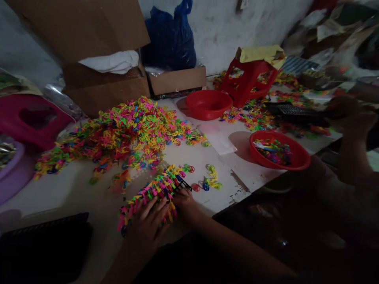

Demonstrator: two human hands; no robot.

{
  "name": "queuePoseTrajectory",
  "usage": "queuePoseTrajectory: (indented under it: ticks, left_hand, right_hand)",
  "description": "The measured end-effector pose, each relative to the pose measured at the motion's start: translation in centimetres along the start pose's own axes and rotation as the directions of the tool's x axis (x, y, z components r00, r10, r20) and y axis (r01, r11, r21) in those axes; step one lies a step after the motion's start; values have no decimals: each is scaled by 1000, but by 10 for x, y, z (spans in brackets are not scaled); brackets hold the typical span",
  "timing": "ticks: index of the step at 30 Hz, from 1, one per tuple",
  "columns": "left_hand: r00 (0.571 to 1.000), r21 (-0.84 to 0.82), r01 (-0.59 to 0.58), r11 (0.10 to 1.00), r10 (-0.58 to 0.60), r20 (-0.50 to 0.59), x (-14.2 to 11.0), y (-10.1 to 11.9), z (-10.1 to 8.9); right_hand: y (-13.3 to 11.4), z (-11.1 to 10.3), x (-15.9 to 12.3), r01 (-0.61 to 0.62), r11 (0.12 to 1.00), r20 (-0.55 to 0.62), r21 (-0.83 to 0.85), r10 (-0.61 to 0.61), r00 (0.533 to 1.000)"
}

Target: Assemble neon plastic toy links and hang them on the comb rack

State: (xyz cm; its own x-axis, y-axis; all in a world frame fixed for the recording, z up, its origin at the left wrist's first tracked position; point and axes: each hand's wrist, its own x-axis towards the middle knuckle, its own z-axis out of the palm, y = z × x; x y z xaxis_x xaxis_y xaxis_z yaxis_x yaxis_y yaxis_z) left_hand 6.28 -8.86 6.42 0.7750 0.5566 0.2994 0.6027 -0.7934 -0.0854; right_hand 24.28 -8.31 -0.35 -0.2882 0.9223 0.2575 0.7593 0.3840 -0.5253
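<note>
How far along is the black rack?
Looks done: most of the rack is covered with coloured plastic pieces. In hand: the right hand grips its barer end; the left hand lies over the pieces. Likely left: that end, where black bars show. A big loose pile remains on the table.

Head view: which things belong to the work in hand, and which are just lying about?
Seems in use:
- rack, black, lined with colourful pieces
- left hand, spread over those pieces
- right hand, at the rack's bare end
- pile of similar pieces

Seems just lying about:
- blue bag
- cardboard box
- white cloth
- pink stool
</note>
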Motion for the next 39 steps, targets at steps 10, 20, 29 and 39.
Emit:
queuePoseTrajectory:
  ticks: [10, 20, 29, 39]
  left_hand:
    - [992, 51, -107, 993, 109, -56, 6, -6, 7]
    - [962, 141, -200, 969, 222, -161, 10, -9, 8]
    - [985, -170, 21, 985, -50, -166, 8, -2, -6]
    - [781, -854, 449, 265, -581, 230, 94, 17, -39]
  right_hand:
    - [108, -120, 63, -478, 873, -108, 95, 486, 867]
    - [145, -102, 123, -526, 846, -255, 89, 530, 809]
    - [92, -129, 49, -356, 776, -261, 521, 542, 799]
    - [-14, -111, 76, 30, 443, -238, 896, 421, 875]
